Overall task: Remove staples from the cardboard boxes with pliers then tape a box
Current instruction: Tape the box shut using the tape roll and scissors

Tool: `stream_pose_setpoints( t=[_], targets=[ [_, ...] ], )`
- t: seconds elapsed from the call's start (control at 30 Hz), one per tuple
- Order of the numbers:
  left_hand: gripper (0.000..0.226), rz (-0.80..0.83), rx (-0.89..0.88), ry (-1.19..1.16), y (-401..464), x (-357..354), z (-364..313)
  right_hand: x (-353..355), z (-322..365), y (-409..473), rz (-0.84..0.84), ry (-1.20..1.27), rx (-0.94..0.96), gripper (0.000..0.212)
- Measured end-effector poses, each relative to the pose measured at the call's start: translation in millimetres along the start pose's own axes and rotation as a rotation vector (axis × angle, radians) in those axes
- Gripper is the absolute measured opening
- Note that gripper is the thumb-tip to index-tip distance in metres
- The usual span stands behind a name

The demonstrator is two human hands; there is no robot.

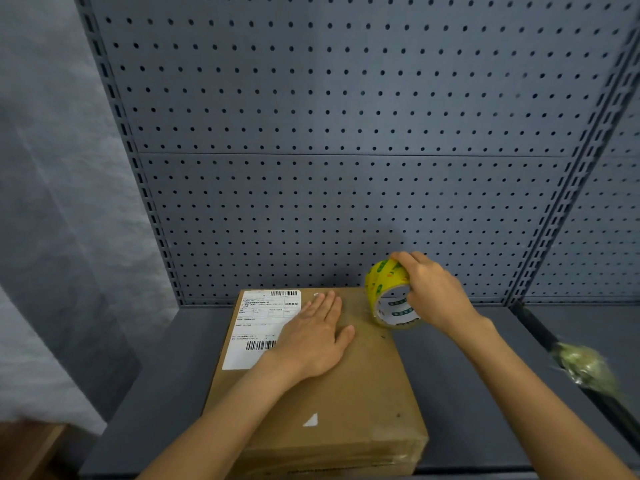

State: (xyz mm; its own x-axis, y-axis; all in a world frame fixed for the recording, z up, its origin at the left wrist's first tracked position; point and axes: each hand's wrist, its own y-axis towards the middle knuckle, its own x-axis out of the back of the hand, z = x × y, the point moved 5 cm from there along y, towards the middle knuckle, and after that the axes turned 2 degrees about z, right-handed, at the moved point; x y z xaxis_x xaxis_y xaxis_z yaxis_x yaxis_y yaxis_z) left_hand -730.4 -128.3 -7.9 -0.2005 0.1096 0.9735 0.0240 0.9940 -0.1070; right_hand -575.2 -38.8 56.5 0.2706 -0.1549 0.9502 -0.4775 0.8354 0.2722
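I see the cardboard box (332, 386) lying flat on the grey shelf (460, 393), its white shipping label (258, 327) at the far left corner. My left hand (313, 336) rests palm down on the box top, fingers straight and together, partly over the label's edge, gripping nothing. My right hand (433, 294) grasps the yellow tape roll (389, 294), fingers curled over its top rim (thumb hidden from me), holding it on edge at the box's far right corner, the roll's lower rim touching the box there. Behind stands the pegboard panel (346, 133). A blurred crumpled wad (585, 367) sits at the shelf's right edge.
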Motion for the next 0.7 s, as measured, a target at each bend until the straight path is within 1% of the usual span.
stream_pose_setpoints(
  t=[0.1,0.17,0.23,0.3,0.53,0.7],
  targets=[
    [0.062,0.017,0.043,0.065,3,-3,-5,-1,1,-1,-0.006,-0.015,-0.014,0.065],
    [0.062,-0.032,0.045,0.081,2,-4,-7,-1,2,-2,-0.007,-0.012,-0.016,0.065],
    [0.062,-0.076,0.004,0.025,0,-4,-10,-1,0,-2,-0.012,-0.001,-0.014,0.065],
    [0.062,-0.084,-0.056,0.005,0,-4,-14,1,-2,-1,-0.024,0.003,-0.015,0.066],
    [0.062,-0.001,-0.055,0.015,6,-7,-13,1,0,-1,-0.051,0.020,0.016,0.065],
    [0.061,0.018,-0.065,0.006,8,-9,-12,-3,-1,0,-0.070,0.024,0.013,0.065]
  ],
)
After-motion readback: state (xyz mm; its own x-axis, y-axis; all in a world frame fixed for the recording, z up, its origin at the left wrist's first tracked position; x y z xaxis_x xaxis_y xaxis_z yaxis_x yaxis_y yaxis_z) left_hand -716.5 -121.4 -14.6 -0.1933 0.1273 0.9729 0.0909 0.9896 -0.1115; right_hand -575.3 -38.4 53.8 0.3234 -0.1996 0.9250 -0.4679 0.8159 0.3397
